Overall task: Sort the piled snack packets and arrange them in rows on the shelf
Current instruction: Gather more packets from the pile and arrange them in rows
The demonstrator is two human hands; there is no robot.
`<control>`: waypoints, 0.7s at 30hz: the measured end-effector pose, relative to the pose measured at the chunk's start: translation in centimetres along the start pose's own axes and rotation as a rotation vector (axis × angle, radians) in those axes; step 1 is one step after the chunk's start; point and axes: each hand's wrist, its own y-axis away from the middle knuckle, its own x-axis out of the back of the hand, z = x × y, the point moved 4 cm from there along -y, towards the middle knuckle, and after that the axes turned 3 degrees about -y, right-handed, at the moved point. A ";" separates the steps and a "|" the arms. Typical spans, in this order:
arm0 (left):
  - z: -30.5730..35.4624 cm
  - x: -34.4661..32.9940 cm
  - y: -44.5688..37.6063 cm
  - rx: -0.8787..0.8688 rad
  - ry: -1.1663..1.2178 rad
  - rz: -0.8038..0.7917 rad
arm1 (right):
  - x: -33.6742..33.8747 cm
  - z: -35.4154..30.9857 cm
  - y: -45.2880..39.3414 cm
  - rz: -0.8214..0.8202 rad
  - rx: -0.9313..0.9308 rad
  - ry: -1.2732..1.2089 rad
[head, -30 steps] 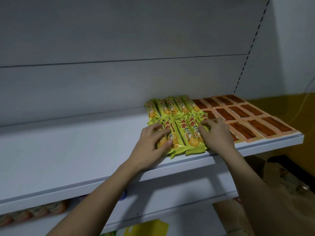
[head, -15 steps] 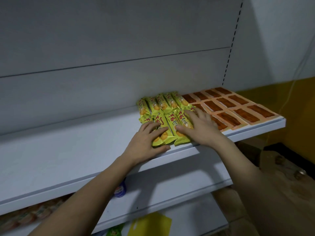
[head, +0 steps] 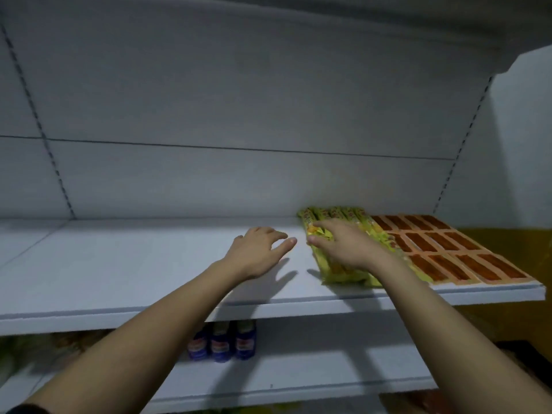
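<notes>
White metal shelf unit w/ grey back panels and slotted uprights, dim light, yellow wall at far right. The main shelf (head: 119, 273) runs across the view at chest height; its left and middle are bare white board.

Green-yellow snack packets (head: 337, 264) lie flat toward the right of that shelf, in rows running front to back, the rear row against the back panel, the front row near the shelf lip. Just right of them, touching or nearly so, orange packets (head: 466, 258) w/ dark brown windows sit in neat rows out to the shelf's right end.

Left hand (head: 260, 252) is over bare shelf just left of the green-yellow group, palm down, grip wide, fingers spread and relaxed, holding nothing; its shadow falls on the board below, so it seems slightly lifted, can't tell for sure. Right hand (head: 346, 243) is palm down over the green-yellow packets, fingers straight and pointing left, grip loose and flat, not curled round anything; whether the palm presses the packets can't be told.

Lower shelf: three blue bottles (head: 222, 345) stand side by side under the main board, blurred.
</notes>
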 end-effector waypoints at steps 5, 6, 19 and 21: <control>-13.1 6.6 8.1 0.287 0.074 0.030 | -6.3 -14.8 -2.5 -0.077 0.201 -0.038; -16.0 7.8 10.8 0.338 0.096 0.046 | -7.9 -18.0 -2.8 -0.087 0.233 -0.050; -40.2 23.0 44.6 0.792 -0.044 0.337 | -25.3 -62.8 -0.9 -0.291 0.724 -0.180; -42.6 24.3 48.1 0.858 -0.064 0.329 | -26.9 -67.9 -0.1 -0.320 0.780 -0.197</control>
